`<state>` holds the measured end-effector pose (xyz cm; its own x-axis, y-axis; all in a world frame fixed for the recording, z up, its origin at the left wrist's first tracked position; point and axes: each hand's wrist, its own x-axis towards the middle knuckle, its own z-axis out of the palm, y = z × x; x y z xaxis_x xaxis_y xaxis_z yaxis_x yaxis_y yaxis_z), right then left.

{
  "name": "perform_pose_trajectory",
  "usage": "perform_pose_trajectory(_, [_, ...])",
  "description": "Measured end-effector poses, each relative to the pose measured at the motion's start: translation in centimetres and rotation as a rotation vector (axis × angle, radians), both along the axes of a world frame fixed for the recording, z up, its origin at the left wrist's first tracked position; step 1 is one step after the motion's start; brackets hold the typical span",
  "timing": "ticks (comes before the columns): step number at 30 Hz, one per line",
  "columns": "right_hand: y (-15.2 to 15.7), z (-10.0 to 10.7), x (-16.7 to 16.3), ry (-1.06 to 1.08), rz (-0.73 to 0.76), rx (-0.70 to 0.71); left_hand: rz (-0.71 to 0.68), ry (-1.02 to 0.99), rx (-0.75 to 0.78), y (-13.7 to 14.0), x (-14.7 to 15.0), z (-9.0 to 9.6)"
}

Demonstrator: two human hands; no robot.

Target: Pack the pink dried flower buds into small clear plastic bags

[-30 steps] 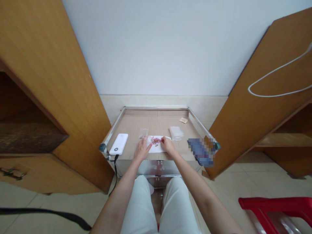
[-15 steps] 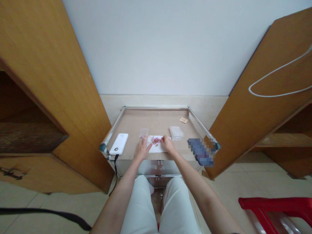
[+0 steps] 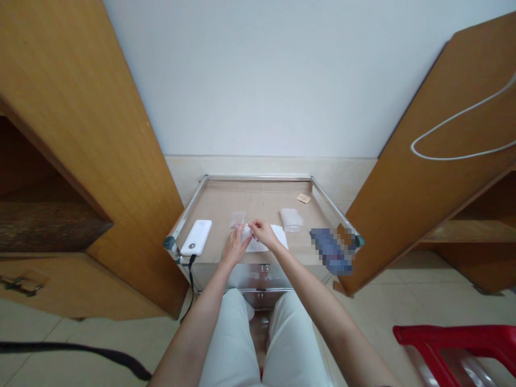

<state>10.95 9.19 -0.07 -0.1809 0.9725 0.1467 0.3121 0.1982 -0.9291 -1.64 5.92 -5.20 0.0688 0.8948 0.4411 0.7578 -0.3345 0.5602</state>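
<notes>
My left hand (image 3: pixel 235 246) rests at the front of the tray-like tabletop (image 3: pixel 253 196), thumb and fingers around what looks like a small clear plastic bag (image 3: pixel 245 232). Right beside it, the fingertips of my right hand (image 3: pixel 263 233) are pinched together at the bag; whatever they hold is too small to make out. Beneath both hands lies a white sheet of paper (image 3: pixel 280 236). Small pink and brownish pieces (image 3: pixel 253 237) on it are mostly hidden by my right hand. Just beyond my left fingertips is another clear bag (image 3: pixel 237 218).
A stack of clear plastic bags (image 3: pixel 291 220) lies right of the paper, with a tan card (image 3: pixel 303 198) behind it. At left is a white power bank (image 3: pixel 197 237) with a black cable. A blurred dark-blue item (image 3: pixel 330 251) sits at right. Metal rails edge the tabletop.
My right hand has moved left and slightly away from me, from the pink pieces to my left fingertips. It now covers most of those pieces. My left hand has barely shifted.
</notes>
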Motion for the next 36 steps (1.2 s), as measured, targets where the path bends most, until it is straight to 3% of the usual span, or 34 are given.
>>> perform_pose_trajectory(7, [-0.3,-0.9,1.8,0.015,-0.06,-0.013,-0.013,0.003,0.009,-0.2,0.0,0.3])
perform_pose_trajectory(12, [-0.7,-1.9,3.1,-0.236,-0.135,0.083,-0.012,-0.001,-0.004,-0.2,0.0,0.3])
perform_pose_trajectory(24, [-1.8,-3.8,3.9,-0.467,-0.02,0.11,-0.006,-0.002,-0.031,-0.2,0.0,0.4])
perform_pose_trajectory(31, [-1.8,-4.2,4.1,-0.404,-0.034,0.134,-0.003,0.014,-0.031,-0.3,0.1,0.6])
perform_pose_trajectory(36, [-1.4,-3.4,3.6,-0.137,-0.157,0.109,-0.006,0.016,-0.028,-0.3,0.1,0.5])
